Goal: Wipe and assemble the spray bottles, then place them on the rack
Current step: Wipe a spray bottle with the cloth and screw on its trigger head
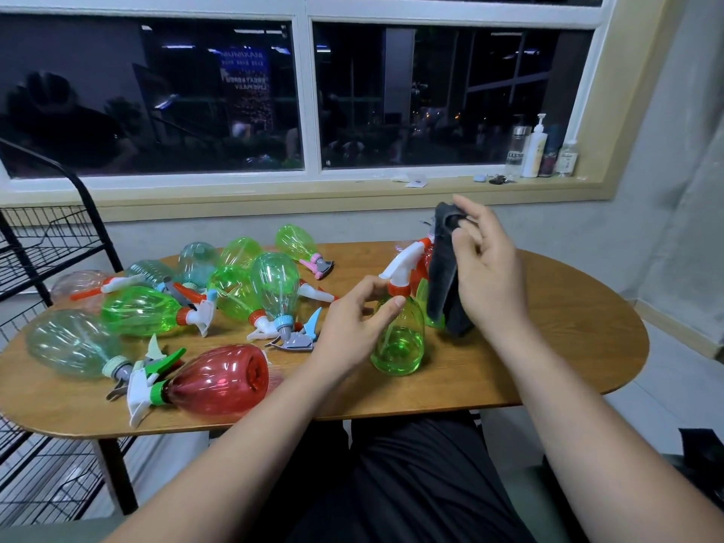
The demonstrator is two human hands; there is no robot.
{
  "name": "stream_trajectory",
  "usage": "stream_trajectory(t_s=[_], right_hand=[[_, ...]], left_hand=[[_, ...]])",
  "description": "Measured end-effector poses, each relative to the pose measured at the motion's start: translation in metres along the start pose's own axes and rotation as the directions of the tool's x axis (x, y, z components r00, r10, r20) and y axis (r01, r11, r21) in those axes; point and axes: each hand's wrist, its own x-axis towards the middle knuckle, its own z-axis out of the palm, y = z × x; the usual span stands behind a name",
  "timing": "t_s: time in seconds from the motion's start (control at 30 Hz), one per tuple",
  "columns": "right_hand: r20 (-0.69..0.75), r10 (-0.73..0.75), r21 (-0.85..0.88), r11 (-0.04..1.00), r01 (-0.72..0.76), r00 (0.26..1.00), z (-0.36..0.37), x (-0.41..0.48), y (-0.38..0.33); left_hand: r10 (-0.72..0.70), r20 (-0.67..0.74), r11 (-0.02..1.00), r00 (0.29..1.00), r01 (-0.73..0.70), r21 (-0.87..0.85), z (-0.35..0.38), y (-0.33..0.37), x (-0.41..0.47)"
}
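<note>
Seemingly early: left hand (352, 327) fingers are pinching the green bottle (397, 346) neck, right hand (489, 276) fingers are gripping the cloth (442, 280); other bottles (141, 311) are lying on the desk (548, 307), none visibly on the rack (51, 229).

Wooden table (568, 327), scattered green spray bottles (137, 311), red bottle (219, 380) on its side

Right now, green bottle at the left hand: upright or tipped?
Upright: the green bottle stands base-down on the table, trigger head on top.
</note>
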Motion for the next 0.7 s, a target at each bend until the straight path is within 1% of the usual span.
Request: stream_trajectory(t_s=[0.07, 0.2, 0.27, 0.33, 0.37, 0.43, 0.53, 0.57, 0.6, 0.7], right_hand=[[0.05, -0.067, -0.123, 0.99, 0.072, 0.997, 0.007, 0.002, -0.002], [0.227, -0.091, -0.3, 0.941, 0.158, 0.97, 0.022, 0.001, -0.004], [0.238, -0.099, -0.35, 0.919, 0.181, 0.966, 0.028, -0.003, -0.004], [0.23, -0.154, -0.396, 0.887, 0.237, 0.961, 0.03, -0.009, -0.007], [0.237, -0.199, -0.407, 0.869, 0.283, 0.951, 0.031, -0.013, -0.009], [0.288, -0.276, -0.376, 0.848, 0.374, 0.917, 0.033, -0.022, -0.014], [0.382, -0.418, -0.278, 0.799, 0.534, 0.824, 0.042, -0.033, -0.012], [0.402, -0.45, -0.259, 0.779, 0.571, 0.797, 0.044, -0.035, -0.009], [0.409, -0.468, -0.246, 0.77, 0.589, 0.783, 0.045, -0.036, -0.007], [0.383, -0.483, -0.236, 0.773, 0.588, 0.788, 0.042, -0.035, -0.004]], left_hand=[[0.007, -0.005, 1.0, 1.0, -0.007, 0.002, 0.001, -0.001, 0.0], [0.027, -0.018, 1.0, 0.999, -0.027, 0.004, 0.0, -0.001, 0.001], [0.042, -0.011, 0.999, 0.999, -0.042, 0.009, -0.001, -0.002, 0.001], [0.053, -0.011, 0.999, 0.999, -0.053, 0.013, 0.0, -0.001, 0.002], [0.052, -0.011, 0.999, 0.999, -0.052, 0.017, 0.0, 0.0, 0.001], [0.059, -0.015, 0.998, 0.998, -0.059, 0.029, 0.0, 0.0, 0.001], [0.029, -0.04, 0.999, 0.999, -0.027, 0.046, 0.001, -0.003, 0.002], [0.012, -0.053, 0.997, 0.999, -0.008, 0.076, 0.0, -0.004, 0.002], [0.002, -0.058, 0.996, 0.998, 0.003, 0.092, 0.0, -0.003, 0.001], [0.0, -0.029, 0.998, 1.0, 0.002, 0.067, -0.001, -0.003, 0.002]])
